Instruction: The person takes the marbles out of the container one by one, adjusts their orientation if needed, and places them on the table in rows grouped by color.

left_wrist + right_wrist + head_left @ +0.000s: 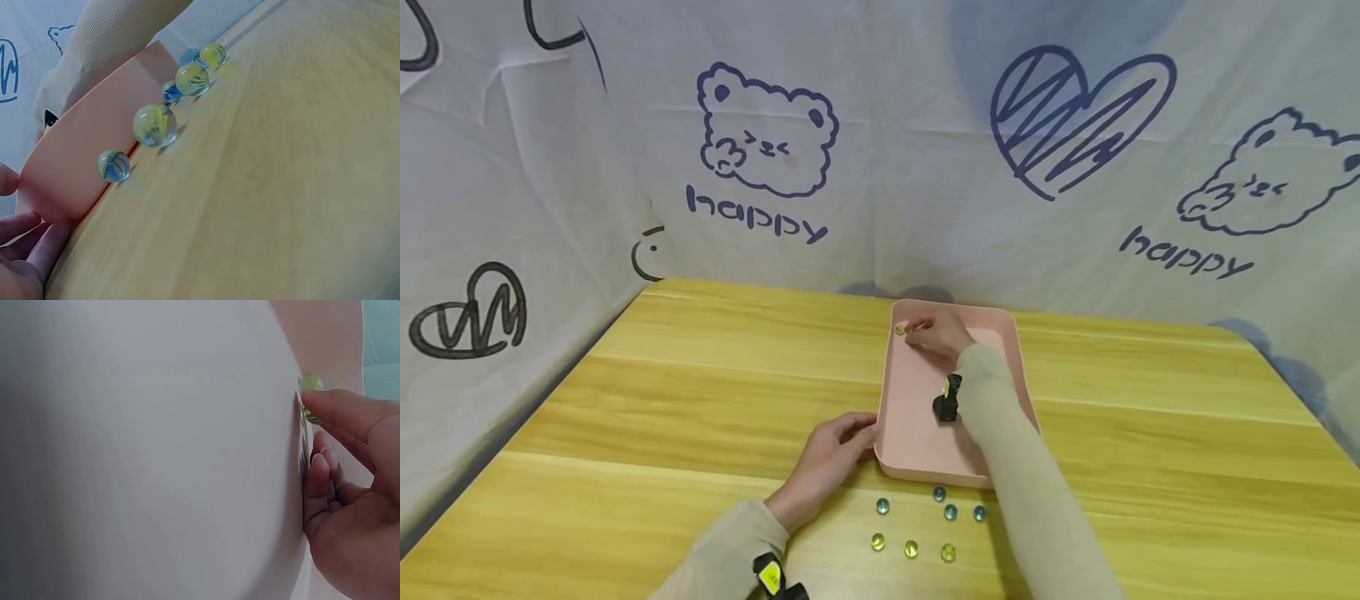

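A pink tray lies on the wooden table. At its near left corner my left hand touches the outside of the wall, fingers fairly straight in the left wrist view. Inside the far left corner, my right hand pinches a clear marble with yellow-green in it between thumb and finger, low by the tray floor. The other fingers of that hand bend in beneath. Before the tray lie loose marbles: a row with blue swirls and a row with yellow swirls.
Around the tray spreads the wooden tabletop. A white cloth with drawn bears and hearts hangs behind and at the left. The right forearm passes over the tray's near right side.
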Available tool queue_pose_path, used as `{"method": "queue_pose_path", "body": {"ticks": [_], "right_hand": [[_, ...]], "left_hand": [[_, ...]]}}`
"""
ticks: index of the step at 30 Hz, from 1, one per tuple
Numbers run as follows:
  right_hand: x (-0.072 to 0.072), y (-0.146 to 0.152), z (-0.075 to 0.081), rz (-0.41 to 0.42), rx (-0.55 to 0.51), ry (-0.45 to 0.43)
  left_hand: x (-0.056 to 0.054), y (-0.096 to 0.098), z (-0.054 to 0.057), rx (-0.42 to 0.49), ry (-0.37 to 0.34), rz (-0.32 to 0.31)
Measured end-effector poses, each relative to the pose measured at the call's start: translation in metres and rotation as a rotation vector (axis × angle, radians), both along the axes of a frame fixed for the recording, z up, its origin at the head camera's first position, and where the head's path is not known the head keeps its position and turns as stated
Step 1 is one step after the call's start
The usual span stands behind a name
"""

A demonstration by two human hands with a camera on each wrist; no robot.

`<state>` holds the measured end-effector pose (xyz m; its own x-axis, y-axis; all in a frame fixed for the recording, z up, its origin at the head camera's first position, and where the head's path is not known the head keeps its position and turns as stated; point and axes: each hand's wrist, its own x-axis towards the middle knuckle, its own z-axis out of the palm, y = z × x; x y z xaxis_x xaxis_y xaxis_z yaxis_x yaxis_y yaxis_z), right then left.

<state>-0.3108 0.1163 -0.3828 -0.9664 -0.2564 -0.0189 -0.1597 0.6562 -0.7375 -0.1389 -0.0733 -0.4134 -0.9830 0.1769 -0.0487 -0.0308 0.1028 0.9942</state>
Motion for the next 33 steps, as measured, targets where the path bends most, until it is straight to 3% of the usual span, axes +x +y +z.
{"method": "queue_pose_path", "body": {"ticks": [16,28,33], "right_hand": [[-0.0044,-0.0018,0.0036,-0.012,-0.001,0.007],[0.0013,0.0028,0.0033,0.014,-0.156,-0.071],[0.0017,0.0041,0.0065,0.017,-0.12,-0.101]], "left_hand": [[-0.0006,-0.0004,0.0052,0.036,0.018,-0.002],[-0.001,-0.0013,0.0006,0.011,0.002,-0.004],[0.0004,-0.0018,-0.0005,0.021,0.005,-0.004]]}}
